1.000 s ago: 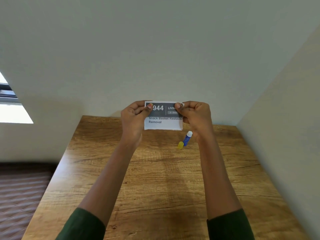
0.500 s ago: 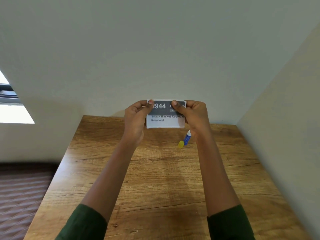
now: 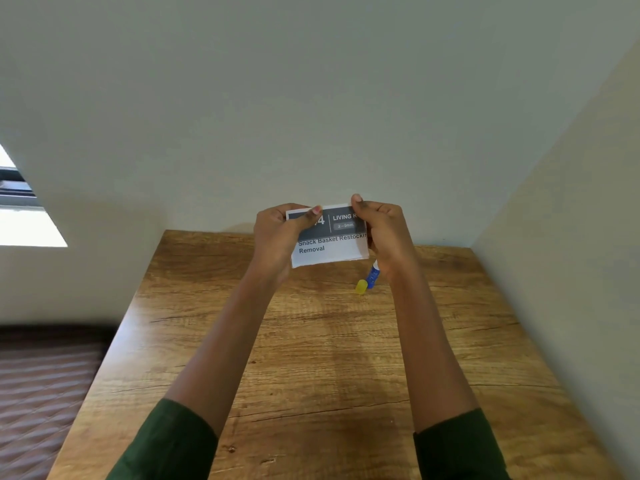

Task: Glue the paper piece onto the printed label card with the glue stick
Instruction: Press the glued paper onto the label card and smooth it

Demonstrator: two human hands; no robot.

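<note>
I hold the printed label card [image 3: 331, 249] upright above the far end of the wooden table [image 3: 329, 358]. It has a dark grey header and a white lower half with black text. My left hand [image 3: 277, 237] pinches its left edge, thumb over the header number. My right hand [image 3: 384, 230] pinches its top right corner. The blue glue stick [image 3: 373, 276] lies uncapped on the table below my right hand, with its yellow cap [image 3: 361, 286] beside it. I cannot make out a separate paper piece.
Plain walls close in behind the table and on its right [image 3: 571, 271]. A striped brown surface [image 3: 38, 393] lies lower at the left, beyond the table's left edge. A bright window [image 3: 24, 223] shows at far left.
My right thumb has slid up from the header to the card's top right corner. My left thumb has moved further onto the header. The card has tilted slightly.
</note>
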